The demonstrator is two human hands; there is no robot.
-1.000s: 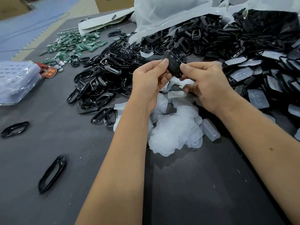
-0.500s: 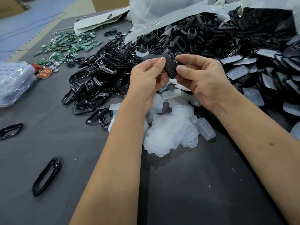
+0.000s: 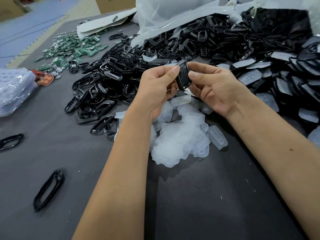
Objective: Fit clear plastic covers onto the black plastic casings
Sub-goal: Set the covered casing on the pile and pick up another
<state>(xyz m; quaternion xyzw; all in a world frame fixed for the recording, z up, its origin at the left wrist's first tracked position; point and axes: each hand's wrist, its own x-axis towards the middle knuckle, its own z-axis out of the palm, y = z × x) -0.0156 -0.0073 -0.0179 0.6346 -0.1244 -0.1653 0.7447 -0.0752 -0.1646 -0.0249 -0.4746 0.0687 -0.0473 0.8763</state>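
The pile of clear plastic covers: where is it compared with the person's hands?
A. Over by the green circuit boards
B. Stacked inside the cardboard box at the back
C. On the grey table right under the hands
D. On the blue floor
C: the pile of clear covers lies on the grey table below the left hand and right hand, which pinch a black casing.

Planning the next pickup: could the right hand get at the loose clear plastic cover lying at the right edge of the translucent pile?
Probably yes, once freed. The clear plastic cover lies uncovered below the right hand, which now pinches the black plastic casing with the left hand.
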